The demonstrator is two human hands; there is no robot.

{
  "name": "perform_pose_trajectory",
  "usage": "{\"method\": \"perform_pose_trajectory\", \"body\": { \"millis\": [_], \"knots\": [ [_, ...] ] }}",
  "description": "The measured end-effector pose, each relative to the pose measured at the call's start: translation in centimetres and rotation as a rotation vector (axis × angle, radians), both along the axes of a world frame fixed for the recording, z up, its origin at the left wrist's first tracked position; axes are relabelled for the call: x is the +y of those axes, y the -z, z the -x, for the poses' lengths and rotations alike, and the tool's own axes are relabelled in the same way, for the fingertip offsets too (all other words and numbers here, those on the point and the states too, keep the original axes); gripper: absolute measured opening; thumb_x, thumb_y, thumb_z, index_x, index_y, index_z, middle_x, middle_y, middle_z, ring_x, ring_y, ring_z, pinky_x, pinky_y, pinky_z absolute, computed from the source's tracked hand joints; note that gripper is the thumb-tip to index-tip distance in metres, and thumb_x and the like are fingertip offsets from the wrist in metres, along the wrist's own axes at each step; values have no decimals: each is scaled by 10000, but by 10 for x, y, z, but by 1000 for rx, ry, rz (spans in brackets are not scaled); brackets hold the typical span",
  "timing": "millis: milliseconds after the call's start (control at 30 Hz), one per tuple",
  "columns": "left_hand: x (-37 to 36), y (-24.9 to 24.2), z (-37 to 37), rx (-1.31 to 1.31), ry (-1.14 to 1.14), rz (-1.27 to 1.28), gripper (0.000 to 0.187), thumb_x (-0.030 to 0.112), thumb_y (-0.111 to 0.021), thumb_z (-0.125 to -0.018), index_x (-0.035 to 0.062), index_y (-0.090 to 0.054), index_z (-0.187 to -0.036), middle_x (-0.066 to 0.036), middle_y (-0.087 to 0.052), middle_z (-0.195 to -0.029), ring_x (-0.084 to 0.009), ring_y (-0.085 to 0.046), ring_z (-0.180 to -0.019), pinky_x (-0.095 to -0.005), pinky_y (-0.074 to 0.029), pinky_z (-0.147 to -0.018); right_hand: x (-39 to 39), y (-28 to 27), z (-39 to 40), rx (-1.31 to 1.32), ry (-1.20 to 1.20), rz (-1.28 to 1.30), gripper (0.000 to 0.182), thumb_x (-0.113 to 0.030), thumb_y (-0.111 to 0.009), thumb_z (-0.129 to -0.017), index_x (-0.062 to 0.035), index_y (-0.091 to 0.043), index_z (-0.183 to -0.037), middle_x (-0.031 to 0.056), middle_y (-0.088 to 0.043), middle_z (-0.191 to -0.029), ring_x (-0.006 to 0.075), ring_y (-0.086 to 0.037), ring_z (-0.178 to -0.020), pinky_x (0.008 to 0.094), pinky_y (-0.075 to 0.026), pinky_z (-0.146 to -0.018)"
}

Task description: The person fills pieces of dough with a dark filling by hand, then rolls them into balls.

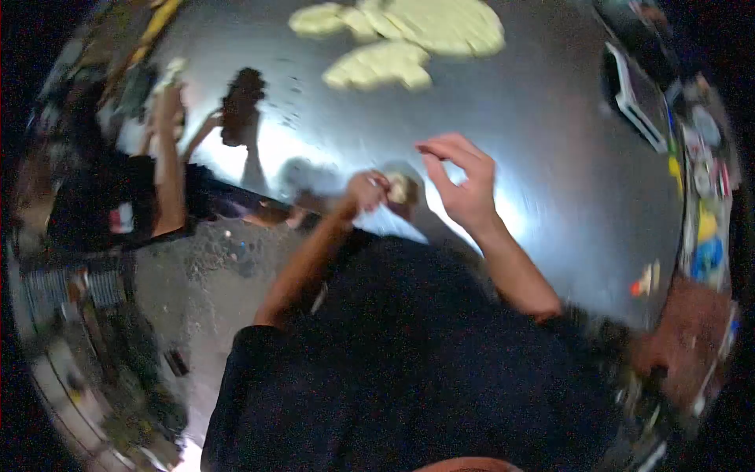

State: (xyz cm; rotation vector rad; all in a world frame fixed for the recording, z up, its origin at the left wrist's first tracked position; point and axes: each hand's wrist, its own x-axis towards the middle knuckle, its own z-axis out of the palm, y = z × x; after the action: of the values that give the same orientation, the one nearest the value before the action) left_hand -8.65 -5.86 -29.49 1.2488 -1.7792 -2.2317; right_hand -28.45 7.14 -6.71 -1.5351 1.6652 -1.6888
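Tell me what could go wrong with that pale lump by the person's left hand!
The pale lump is at the near side of the metal table, close to the person's body, so it might drop if it slips. Blur hides how firmly the left hand has it.

The right hand is apart from the lump, so it may not catch it in time.

Another person is close by on the left, so arms could bump.

No readable text, labels, numbers or signs anywhere.
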Motion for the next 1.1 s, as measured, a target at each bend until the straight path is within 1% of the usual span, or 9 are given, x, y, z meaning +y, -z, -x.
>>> {"method": "perform_pose_trajectory", "body": {
  "millis": [100,200,333,433,567,733,800,967,1100],
  "knots": [
    [13,-6,11,-77,20,713,141,80,-665,-761,22,-648,-889,-77,-674,-759,-226,-586,-544,-358,-490,-516,-37,-54,-2,136,38,202,251,-123,-590,-844,5,-679,-1041,139,-662,-1033,276,-615,-978,363,-469,-883],
    [31,-114,7,-87,-199,74,174,140,-587,-887,37,-703,-964,-90,-678,-780,-167,-593,-642,-328,-472,-556,-77,-24,-31,254,83,280,386,-248,-562,-842,-80,-612,-1186,140,-552,-1247,331,-465,-1189,492,-292,-1022],
    [15,-22,4,-426,-580,237,569,566,-389,-950,44,-611,-901,-44,-547,-630,-163,-480,-467,-315,-388,-401,-87,136,-72,730,62,-169,571,-456,-454,-927,-224,-402,-1447,115,-223,-1568,395,-157,-1436,674,-2,-1105],
    [-27,33,-134,178,-976,-466,661,648,-272,-966,69,-560,-828,-19,-452,-537,-132,-394,-392,-298,-332,-335,-91,165,-68,509,38,-187,452,-422,-464,-930,-189,-557,-1306,124,-370,-1492,379,-353,-1336,691,-120,-1069],
    [23,-25,-148,228,-989,-33,662,636,-262,-973,72,-570,-816,-24,-457,-511,-135,-385,-385,-295,-342,-347,-93,189,-32,55,-159,-302,258,-246,-542,-933,-22,-652,-998,179,-655,-1019,349,-618,-975,462,-422,-952],
    [54,-81,-142,-47,-1150,-132,555,578,-387,-977,92,-572,-786,-29,-520,-597,-166,-451,-440,-323,-342,-399,-38,125,-7,589,-503,-150,322,-254,-644,-853,-57,-547,-1089,176,-645,-988,372,-635,-933,438,-494,-806],
    [51,-80,-137,-117,-1276,-257,555,562,-411,-976,67,-602,-812,-51,-533,-594,-191,-481,-441,-330,-383,-402,-36,88,-6,433,-686,-991,391,-258,-691,-795,-86,-505,-1093,178,-646,-988,383,-636,-936,433,-495,-796],
    [41,-18,-160,345,-1035,-364,684,608,-321,-976,27,-619,-772,-78,-548,-527,-176,-465,-369,-307,-377,-372,-138,100,-39,347,-509,-593,405,-263,-728,-770,-55,-555,-1071,149,-647,-977,261,-634,-909,396,-497,-759],
    [13,0,-181,849,-554,-553,525,470,-344,-1015,-11,-550,-1060,-162,-605,-876,-256,-586,-708,-376,-478,-620,-226,-20,-96,-966,-669,-303,440,-175,-569,-938,-6,-406,-1310,158,-647,-1033,213,-662,-805,297,-520,-673]
  ]
}}
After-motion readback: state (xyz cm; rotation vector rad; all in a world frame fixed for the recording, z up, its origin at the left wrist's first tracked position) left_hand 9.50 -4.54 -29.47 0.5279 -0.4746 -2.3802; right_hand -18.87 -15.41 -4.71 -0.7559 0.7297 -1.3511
